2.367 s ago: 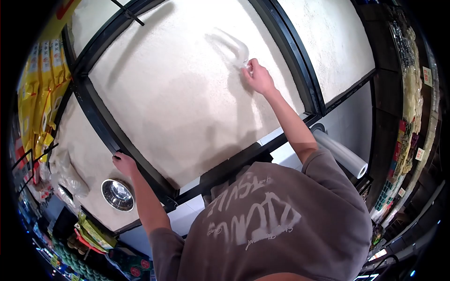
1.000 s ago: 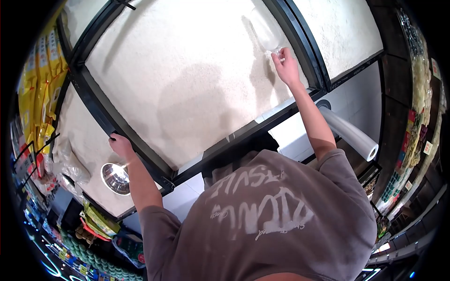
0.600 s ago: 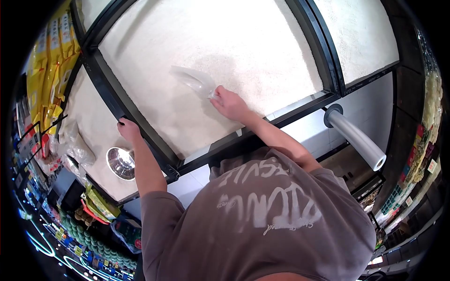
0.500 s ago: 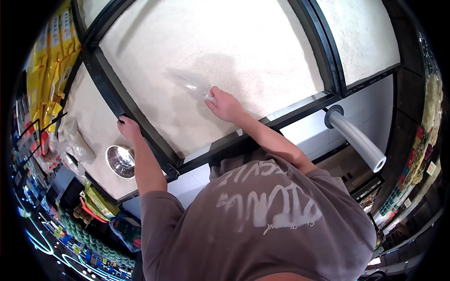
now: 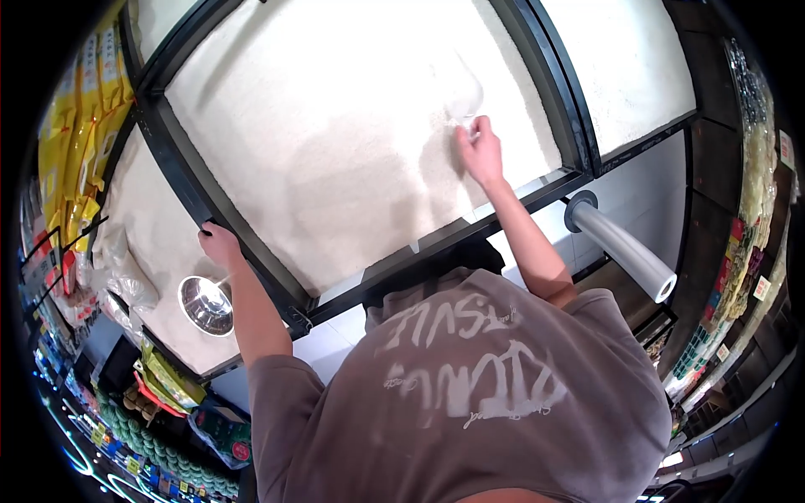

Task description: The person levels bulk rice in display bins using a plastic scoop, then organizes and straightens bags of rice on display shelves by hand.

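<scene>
My right hand (image 5: 480,151) grips one end of a clear plastic bag (image 5: 464,90) over the large bin of white grain (image 5: 335,126). The bag stretches up and away from my fingers, and its far end fades into the bright surface. On the left, my left hand (image 5: 220,245) is closed at the black bin frame (image 5: 180,180), and its fingers rest on the frame's edge. A shiny metal bowl (image 5: 205,305) lies in the smaller left bin, beside my left forearm.
A roll of clear plastic bags (image 5: 625,251) sticks out at the right below the frame. Yellow packages (image 5: 80,126) hang at the far left, above filled clear bags (image 5: 126,272). Shelves of packaged goods (image 5: 746,184) line the right side.
The right hand with the bag first went right, then came back to the middle, and is now again to the right and farther away. My left hand has stayed at the frame.
</scene>
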### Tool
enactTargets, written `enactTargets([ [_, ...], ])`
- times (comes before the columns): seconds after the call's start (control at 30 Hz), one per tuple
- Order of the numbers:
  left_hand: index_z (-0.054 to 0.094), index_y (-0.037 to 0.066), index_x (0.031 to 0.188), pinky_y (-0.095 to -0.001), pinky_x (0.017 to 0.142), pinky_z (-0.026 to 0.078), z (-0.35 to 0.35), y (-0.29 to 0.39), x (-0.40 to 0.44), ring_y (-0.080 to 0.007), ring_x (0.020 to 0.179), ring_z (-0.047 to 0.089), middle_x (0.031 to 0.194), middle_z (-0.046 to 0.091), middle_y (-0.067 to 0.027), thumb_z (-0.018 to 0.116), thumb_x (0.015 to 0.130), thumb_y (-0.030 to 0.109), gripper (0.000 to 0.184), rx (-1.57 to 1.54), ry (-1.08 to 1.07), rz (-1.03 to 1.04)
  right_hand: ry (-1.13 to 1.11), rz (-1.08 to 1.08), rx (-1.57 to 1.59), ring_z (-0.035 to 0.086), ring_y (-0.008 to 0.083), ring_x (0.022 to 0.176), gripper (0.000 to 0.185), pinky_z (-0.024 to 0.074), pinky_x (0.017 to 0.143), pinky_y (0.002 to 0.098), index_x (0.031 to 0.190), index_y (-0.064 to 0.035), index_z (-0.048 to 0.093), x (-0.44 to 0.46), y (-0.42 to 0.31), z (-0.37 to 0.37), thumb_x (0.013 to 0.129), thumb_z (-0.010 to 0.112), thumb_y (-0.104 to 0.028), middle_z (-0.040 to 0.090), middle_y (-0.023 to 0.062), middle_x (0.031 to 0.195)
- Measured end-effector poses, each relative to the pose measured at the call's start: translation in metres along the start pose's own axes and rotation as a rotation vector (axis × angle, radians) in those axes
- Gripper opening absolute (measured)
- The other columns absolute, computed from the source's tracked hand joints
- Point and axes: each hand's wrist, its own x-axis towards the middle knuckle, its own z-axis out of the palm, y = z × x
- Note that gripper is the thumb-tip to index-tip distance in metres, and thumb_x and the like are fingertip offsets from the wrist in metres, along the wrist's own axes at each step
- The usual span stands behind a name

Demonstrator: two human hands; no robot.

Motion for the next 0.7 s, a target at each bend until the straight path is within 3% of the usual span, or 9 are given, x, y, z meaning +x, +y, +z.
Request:
enactTargets([
  [0.13, 0.057, -0.005, 0.105, -0.0489, 0.088, 0.040, -0.001, 0.000, -0.001, -0.0433, 0.102, 0.053, 0.110, 0.058, -0.0251, 0.032, 0.089, 0.044, 0.057, -0.012, -0.015, 0.000, -0.318, -0.105, 0.013, 0.061, 0.0335, 0.076, 0.031, 0.0480, 0.068, 0.0419, 0.096, -0.0011, 0.046, -0.017, -0.049, 0.051, 0.088, 0.055, -0.030, 0.060, 0.0202, 0.080],
  [0.27, 0.056, -0.006, 0.105, -0.0489, 0.089, 0.039, -0.001, -0.002, 0.000, -0.0436, 0.102, 0.053, 0.110, 0.058, -0.0270, 0.032, 0.089, 0.044, 0.058, -0.034, -0.023, 0.021, -0.369, -0.355, -0.036, 0.061, 0.0355, 0.079, 0.031, 0.0483, 0.072, 0.0421, 0.098, -0.0018, 0.047, -0.021, -0.062, 0.073, 0.089, 0.053, -0.030, 0.061, 0.0202, 0.085],
  [0.3, 0.056, -0.006, 0.105, -0.0489, 0.089, 0.039, -0.001, -0.004, 0.002, -0.0437, 0.102, 0.053, 0.110, 0.057, -0.0272, 0.032, 0.089, 0.044, 0.058, -0.032, -0.024, 0.019, -0.417, -0.283, -0.071, 0.061, 0.0358, 0.079, 0.031, 0.0486, 0.072, 0.0431, 0.098, -0.0023, 0.047, -0.015, -0.058, 0.066, 0.089, 0.052, -0.031, 0.061, 0.0202, 0.086],
  [0.4, 0.056, -0.007, 0.105, -0.0488, 0.089, 0.039, -0.004, 0.001, -0.004, -0.0441, 0.101, 0.053, 0.110, 0.057, -0.0275, 0.032, 0.090, 0.043, 0.057, -0.032, -0.026, 0.009, -0.353, -0.121, -0.107, 0.061, 0.0360, 0.079, 0.031, 0.0484, 0.070, 0.0443, 0.097, -0.0026, 0.047, 0.013, -0.038, 0.027, 0.088, 0.053, -0.032, 0.061, 0.0201, 0.086],
  [0.57, 0.056, -0.007, 0.105, -0.0483, 0.090, 0.039, -0.007, 0.007, -0.006, -0.0451, 0.103, 0.052, 0.112, 0.056, -0.0284, 0.032, 0.090, 0.041, 0.056, -0.049, -0.043, 0.028, 0.160, -0.185, -0.247, 0.061, 0.0362, 0.068, 0.033, 0.0462, 0.063, 0.0442, 0.086, -0.0021, 0.046, 0.046, 0.024, -0.057, 0.085, 0.058, -0.033, 0.060, 0.0207, 0.072],
  [0.6, 0.056, -0.007, 0.105, -0.0483, 0.090, 0.039, -0.005, 0.005, -0.005, -0.0451, 0.103, 0.052, 0.112, 0.056, -0.0284, 0.032, 0.090, 0.041, 0.056, -0.037, -0.043, 0.023, 0.148, -0.181, -0.247, 0.061, 0.0362, 0.068, 0.033, 0.0462, 0.063, 0.0442, 0.086, -0.0021, 0.046, 0.043, 0.033, -0.064, 0.085, 0.058, -0.033, 0.060, 0.0207, 0.072],
  [0.7, 0.056, -0.006, 0.108, -0.0474, 0.091, 0.039, -0.006, 0.003, -0.003, -0.0434, 0.105, 0.051, 0.114, 0.057, -0.0260, 0.033, 0.089, 0.043, 0.057, -0.032, -0.044, -0.010, -0.204, -0.149, -0.212, 0.057, 0.0346, 0.061, 0.036, 0.0439, 0.060, 0.0427, 0.081, -0.0022, 0.047, 0.034, 0.049, -0.075, 0.083, 0.060, -0.035, 0.057, 0.0184, 0.064],
])
